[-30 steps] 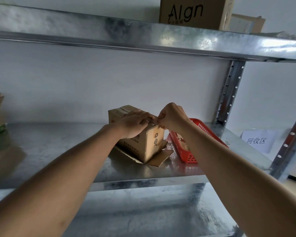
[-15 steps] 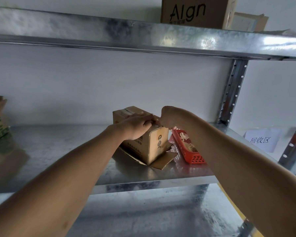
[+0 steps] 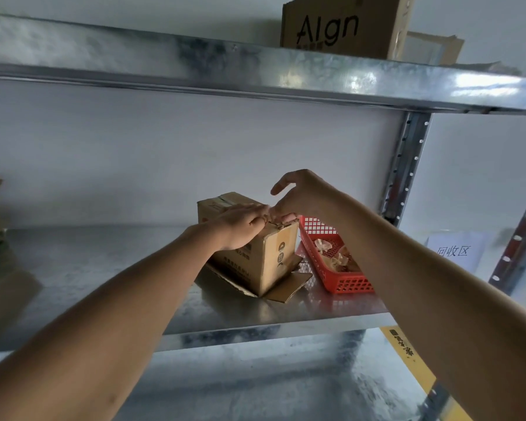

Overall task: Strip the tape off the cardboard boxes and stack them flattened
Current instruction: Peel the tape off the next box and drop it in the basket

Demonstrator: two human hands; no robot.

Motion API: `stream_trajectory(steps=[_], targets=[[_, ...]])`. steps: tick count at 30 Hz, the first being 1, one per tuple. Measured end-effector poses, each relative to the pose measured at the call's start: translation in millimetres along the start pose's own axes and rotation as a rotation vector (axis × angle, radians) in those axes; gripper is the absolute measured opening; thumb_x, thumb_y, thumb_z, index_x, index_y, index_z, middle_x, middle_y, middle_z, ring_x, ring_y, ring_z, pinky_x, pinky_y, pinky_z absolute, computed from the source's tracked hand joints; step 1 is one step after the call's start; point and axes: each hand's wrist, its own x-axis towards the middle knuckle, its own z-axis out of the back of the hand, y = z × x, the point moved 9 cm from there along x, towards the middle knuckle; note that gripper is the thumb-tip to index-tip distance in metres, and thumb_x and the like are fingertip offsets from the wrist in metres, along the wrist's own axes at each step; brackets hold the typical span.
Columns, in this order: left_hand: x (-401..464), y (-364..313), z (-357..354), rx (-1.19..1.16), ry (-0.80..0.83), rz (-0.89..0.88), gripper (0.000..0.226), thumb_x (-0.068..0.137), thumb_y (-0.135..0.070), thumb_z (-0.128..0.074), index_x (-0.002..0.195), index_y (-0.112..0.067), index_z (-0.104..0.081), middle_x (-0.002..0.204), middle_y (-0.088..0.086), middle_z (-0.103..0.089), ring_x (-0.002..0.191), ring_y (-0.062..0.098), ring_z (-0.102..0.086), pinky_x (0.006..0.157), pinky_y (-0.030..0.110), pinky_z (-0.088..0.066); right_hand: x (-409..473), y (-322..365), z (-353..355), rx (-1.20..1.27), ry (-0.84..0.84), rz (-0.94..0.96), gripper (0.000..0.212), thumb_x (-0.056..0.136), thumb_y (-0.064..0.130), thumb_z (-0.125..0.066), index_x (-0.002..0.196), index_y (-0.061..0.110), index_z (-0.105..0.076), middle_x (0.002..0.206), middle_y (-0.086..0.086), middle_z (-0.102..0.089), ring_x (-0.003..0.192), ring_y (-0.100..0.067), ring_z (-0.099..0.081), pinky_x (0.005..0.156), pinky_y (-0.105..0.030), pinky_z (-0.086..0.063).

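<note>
Two hands on small box, left hand pressing flat, right hand pinching tape, "Algn" carton above.

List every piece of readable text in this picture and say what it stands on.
"AIgn": large cardboard box on the top shelf.
"回收区": white paper sign at the right.
Small box under the hands: dark print and symbols, too blurred to read.
Yellow strip below the shelf: characters too small to read.
</note>
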Motion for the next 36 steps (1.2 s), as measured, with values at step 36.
stream_trajectory(steps=[36], targets=[[-82,24,53,0.195,-0.082,0.207,0.091,0.072,-0.099,-0.033,0.124,-0.030,-0.061,0.115,-0.007,-0.058,0.098,0.016,-0.061,0.084,0.041,-0.056,7,-40,-53,0.455,-0.376,-0.172,0.014,0.105,0.015,-0.052,0.095,0.008,-0.060,0.079,-0.012,-0.075,0.055,-0.021,-0.075,0.059,-0.041,-0.065]])
